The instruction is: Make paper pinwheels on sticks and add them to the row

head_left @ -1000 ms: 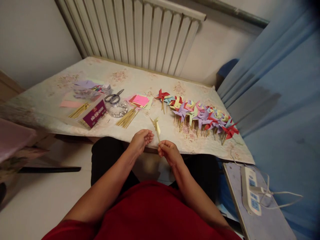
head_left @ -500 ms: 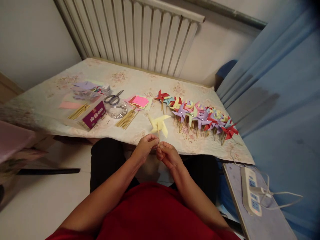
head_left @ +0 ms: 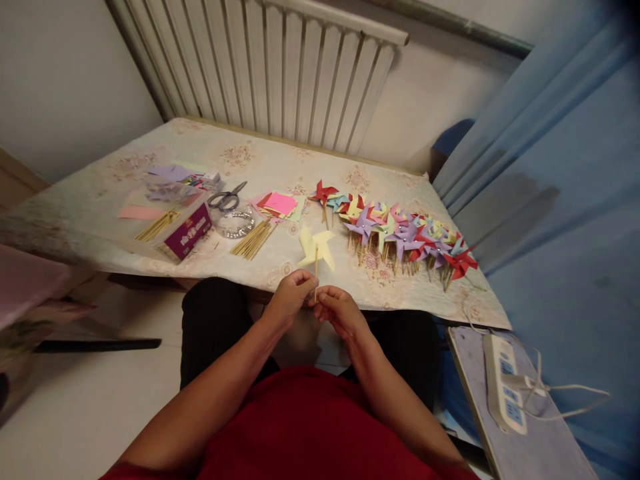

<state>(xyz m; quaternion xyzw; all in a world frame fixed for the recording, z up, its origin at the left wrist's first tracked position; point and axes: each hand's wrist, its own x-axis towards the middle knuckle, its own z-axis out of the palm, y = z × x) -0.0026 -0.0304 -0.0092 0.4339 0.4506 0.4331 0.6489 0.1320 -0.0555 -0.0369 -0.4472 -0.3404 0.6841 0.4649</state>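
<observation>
pinwheel (head_left: 324,251) is over the near edge of the table (head_left: 280,167); left hand (head_left: 291,295) pinches its stick (head_left: 316,265); right hand (head_left: 344,311) at its foot, grip unclear; other pinwheels (head_left: 406,235) crowd the table's right.

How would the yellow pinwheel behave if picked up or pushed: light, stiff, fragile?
The yellow pinwheel is probably light for its size: thin, paper-like blades on one slim stick. The blades look easy to crease if pushed. The stick is likely fairly stiff, since it stays straight above the left hand.
</observation>
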